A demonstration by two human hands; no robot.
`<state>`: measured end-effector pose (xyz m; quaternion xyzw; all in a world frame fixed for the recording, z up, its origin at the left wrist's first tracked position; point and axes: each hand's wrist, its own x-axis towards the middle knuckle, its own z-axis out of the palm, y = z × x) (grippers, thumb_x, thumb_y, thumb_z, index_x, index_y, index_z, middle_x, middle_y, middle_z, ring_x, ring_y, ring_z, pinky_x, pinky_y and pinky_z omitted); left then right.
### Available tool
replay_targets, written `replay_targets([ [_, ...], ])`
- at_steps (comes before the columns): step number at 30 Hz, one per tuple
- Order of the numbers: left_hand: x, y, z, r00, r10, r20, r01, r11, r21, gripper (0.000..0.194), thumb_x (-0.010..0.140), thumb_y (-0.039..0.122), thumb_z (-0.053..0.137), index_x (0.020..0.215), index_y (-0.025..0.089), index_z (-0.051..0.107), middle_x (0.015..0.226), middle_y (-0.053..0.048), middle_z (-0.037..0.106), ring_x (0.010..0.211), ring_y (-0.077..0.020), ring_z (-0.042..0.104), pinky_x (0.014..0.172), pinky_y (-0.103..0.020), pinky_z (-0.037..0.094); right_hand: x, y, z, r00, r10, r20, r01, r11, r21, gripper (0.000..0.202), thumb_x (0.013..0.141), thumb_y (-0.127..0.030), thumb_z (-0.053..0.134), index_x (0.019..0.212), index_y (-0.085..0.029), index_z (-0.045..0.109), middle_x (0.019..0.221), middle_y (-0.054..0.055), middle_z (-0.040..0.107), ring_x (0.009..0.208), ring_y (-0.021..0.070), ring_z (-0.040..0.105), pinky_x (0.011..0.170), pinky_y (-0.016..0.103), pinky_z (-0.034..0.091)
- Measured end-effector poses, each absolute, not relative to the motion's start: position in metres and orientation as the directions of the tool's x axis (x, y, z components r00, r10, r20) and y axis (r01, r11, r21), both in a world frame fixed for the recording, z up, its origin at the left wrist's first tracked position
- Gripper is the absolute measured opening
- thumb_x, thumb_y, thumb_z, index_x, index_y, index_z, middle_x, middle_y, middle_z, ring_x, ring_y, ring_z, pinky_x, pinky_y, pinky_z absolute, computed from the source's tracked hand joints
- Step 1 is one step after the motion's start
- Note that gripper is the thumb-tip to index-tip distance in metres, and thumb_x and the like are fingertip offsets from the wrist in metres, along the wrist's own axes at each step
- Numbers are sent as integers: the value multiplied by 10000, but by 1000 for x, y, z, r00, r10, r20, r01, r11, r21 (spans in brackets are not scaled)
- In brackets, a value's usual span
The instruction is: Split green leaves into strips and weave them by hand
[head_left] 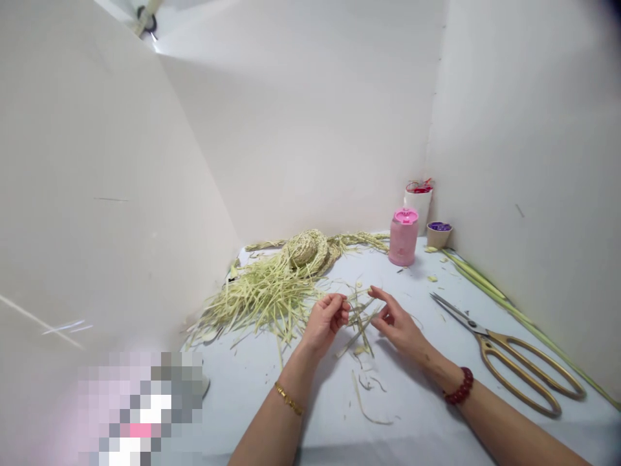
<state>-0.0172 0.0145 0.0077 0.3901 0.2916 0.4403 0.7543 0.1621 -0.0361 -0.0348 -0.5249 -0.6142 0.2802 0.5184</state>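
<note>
In the middle of the table, my left hand (330,318) is closed in a pinch on a thin straw strand (356,296). The strand stretches toward my right hand (398,323), whose index finger is extended and apart from the thumb. The right index fingertip is at or near the strand's far end; exact contact cannot be made out. Crossed loose straws (359,333) lie between and below the hands. Left of them spreads a large heap of pale green straw (262,294). A coil of braided straw (310,249) sits behind that heap.
Large gold-handled scissors (485,333) lie at the right. A pink bottle (403,243), a white cup (422,202) and a small tan cup (438,238) with purple contents stand at the back. Long green stalks (504,298) run along the right wall (533,142).
</note>
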Motion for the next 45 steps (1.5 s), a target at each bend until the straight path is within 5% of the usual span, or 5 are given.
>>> replay_targets([
  [5, -23, 18, 12, 498, 864, -78, -366, 291, 884, 274, 721, 344, 763, 821, 129, 625, 727, -21, 644, 553, -54, 564, 563, -165, 478, 163, -40, -31, 91, 946, 312, 402, 252, -881, 295, 829, -283, 505, 1085, -189, 618, 968, 65, 673, 698, 156, 573, 675, 311, 484],
  [13, -46, 41, 28, -324, 945, 43, -591, -238, 771, 575, 907, 543, 422, 1397, 294, 255, 1265, -127, 565, 919, -160, 672, 763, -273, 529, 189, -28, -43, 501, 827, 256, 244, 149, -958, 364, 806, -370, 512, 1097, -158, 569, 1083, 128, 625, 792, 197, 595, 607, 324, 516],
  [19, -8, 13, -2, 134, 957, 256, 104, -270, 957, 361, 865, 477, 497, 1081, 200, 583, 888, -48, 668, 639, -129, 595, 600, -238, 440, 187, -27, -41, 525, 836, 160, 102, 125, -987, 346, 792, -417, 549, 1025, -161, 567, 931, 88, 617, 695, 165, 573, 537, 280, 492],
  [24, -1, -1, -11, 412, 886, 212, 693, -456, 558, 193, 776, 373, 588, 736, 189, 631, 783, -41, 649, 764, -180, 564, 682, -268, 387, 182, -31, -35, 511, 854, 101, 36, 96, -995, 259, 773, -395, 560, 929, -188, 557, 808, 32, 600, 572, 126, 533, 457, 245, 432],
  [45, 11, -8, -18, 373, 926, 57, 875, -372, 310, 226, 836, 339, 519, 958, 175, 616, 830, -103, 704, 777, -237, 637, 677, -291, 366, 162, -40, -38, 138, 989, 46, 246, 11, -969, 288, 850, -389, 472, 659, -186, 546, 577, -22, 564, 435, 92, 462, 419, 222, 355],
])
